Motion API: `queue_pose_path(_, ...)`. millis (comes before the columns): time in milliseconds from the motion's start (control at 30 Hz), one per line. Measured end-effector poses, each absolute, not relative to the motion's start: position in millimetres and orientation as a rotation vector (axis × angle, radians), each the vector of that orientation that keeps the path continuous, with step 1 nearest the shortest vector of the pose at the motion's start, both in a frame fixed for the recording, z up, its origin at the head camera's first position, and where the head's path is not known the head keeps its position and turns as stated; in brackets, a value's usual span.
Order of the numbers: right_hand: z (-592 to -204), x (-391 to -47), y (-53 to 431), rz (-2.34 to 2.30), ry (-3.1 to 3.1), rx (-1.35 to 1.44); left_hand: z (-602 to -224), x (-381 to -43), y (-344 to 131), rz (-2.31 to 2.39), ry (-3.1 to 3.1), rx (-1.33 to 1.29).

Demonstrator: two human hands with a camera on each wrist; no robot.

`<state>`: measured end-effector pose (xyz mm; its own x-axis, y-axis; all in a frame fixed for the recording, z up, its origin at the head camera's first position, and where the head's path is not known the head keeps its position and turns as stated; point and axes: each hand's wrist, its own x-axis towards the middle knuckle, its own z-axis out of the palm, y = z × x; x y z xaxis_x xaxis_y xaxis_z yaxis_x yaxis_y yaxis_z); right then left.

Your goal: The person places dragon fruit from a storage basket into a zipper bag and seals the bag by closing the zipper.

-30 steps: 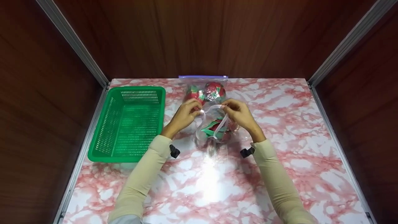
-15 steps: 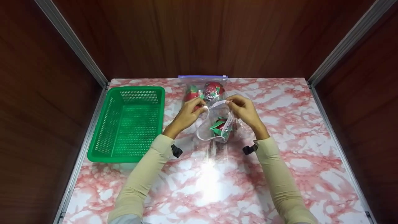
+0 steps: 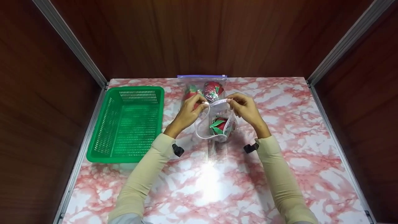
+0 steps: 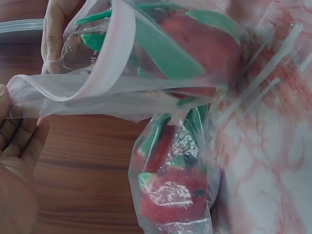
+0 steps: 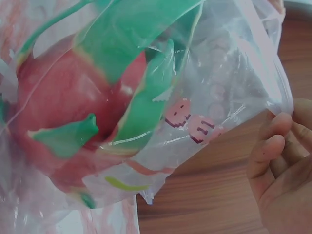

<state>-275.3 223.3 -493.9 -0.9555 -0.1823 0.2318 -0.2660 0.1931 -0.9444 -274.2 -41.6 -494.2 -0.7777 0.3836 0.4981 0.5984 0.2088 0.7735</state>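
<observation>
A red dragon fruit (image 3: 221, 124) with green scales sits inside a clear zip bag (image 3: 220, 109), its white-edged mouth spread wide towards me. My left hand (image 3: 188, 112) pinches the far left of the rim between thumb and fingers. On the far right of the same rim, my right hand (image 3: 247, 109) pinches the edge. The right wrist view shows the dragon fruit (image 5: 58, 92) low in the bag, with small pink printed figures on the plastic. In the left wrist view the bag's mouth band (image 4: 122, 44) curves between both hands.
Behind the hands lies a second zip bag with a purple slider strip (image 3: 202, 76), holding red-and-green dragon fruits (image 3: 213, 90). A green plastic basket (image 3: 161, 124) stands to the left on the pink marbled table (image 3: 298, 161). Brown wooden walls (image 3: 199, 37) close in the back and sides.
Both hands have lifted slightly away from me with the bag's rim. The mouth has gone from narrow and folded to wide, and the dragon fruit inside shows more plainly.
</observation>
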Motion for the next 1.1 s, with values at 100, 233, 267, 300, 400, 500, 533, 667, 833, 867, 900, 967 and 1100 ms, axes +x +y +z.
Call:
queue_pose_path(100, -494, -275, 223, 1.901, -2.381, 0.451, -492, -273, -40, -1.630, -2.240, -0.939)
queue_pose_path(233, -491, -273, 221, 1.924, -2.374, 0.457, -486, -271, -38, -1.638, -2.184, -0.939)
queue_pose_path(267, -488, -272, 220, 1.936, -2.363, 0.459, -485, -270, -37, -1.641, -2.171, -0.944)
queue_pose_path(300, -485, -270, 219, 1.946, -2.354, 0.462, -483, -270, -37, -1.643, -2.157, -0.950)
queue_pose_path(400, -472, -262, 214, 1.962, -2.335, 0.465, -479, -269, -36, -1.651, -2.114, -0.961)
queue_pose_path(500, -463, -258, 211, 1.958, -2.333, 0.454, -476, -267, -37, -1.655, -2.081, -0.965)
queue_pose_path(533, -461, -257, 210, 1.952, -2.336, 0.446, -476, -267, -37, -1.653, -2.072, -0.967)
queue_pose_path(667, -464, -260, 209, 1.911, -2.342, 0.431, -473, -264, -39, -1.646, -2.062, -0.964)
queue_pose_path(833, -485, -274, 213, 1.829, -2.359, 0.456, -473, -265, -42, -1.654, -2.061, -0.915)
queue_pose_path(867, -489, -276, 214, 1.817, -2.366, 0.462, -473, -265, -43, -1.658, -2.063, -0.898)
queue_pose_path(900, -490, -276, 213, 1.814, -2.372, 0.468, -474, -265, -43, -1.651, -2.067, -0.881)
queue_pose_path(967, -491, -276, 212, 1.809, -2.390, 0.474, -474, -265, -44, -1.639, -2.080, -0.837)
queue_pose_path(1100, -493, -275, 211, 1.831, -2.411, 0.475, -472, -267, -45, -1.614, -2.102, -0.753)
